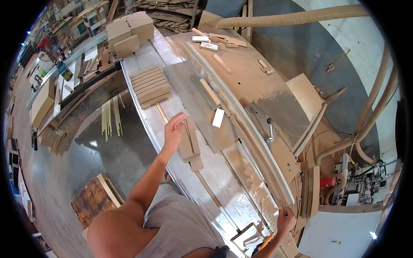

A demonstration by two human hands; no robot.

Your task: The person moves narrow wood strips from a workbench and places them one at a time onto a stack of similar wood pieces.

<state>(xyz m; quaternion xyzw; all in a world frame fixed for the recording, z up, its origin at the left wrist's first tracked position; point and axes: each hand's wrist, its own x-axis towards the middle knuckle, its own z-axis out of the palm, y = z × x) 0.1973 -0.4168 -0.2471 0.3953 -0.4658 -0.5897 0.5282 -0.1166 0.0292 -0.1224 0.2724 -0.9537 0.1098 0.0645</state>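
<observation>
My left hand [174, 131] is over the metal sliding table [215, 185], its fingers stretched out and slightly bent. It is beside two wooden blocks [189, 142] that lie lengthwise. A thin wooden stick [162, 112] runs from the hand toward a stack of wood strips [149, 87]; I see no grip on it. My right hand [286, 220] is low at the right, by the near end of the long metal fence [245, 112]. Its fingers are curled together, and whatever is in them is hidden. Close to its wrist is an orange-handled tool [266, 241].
A white block [218, 118] and a wooden bar [209, 93] lie left of the fence. Offcuts [226, 39] and a crank handle [269, 130] are on the dusty right surface. Large blocks [129, 32] stand at the far end. A hose [292, 17] crosses above.
</observation>
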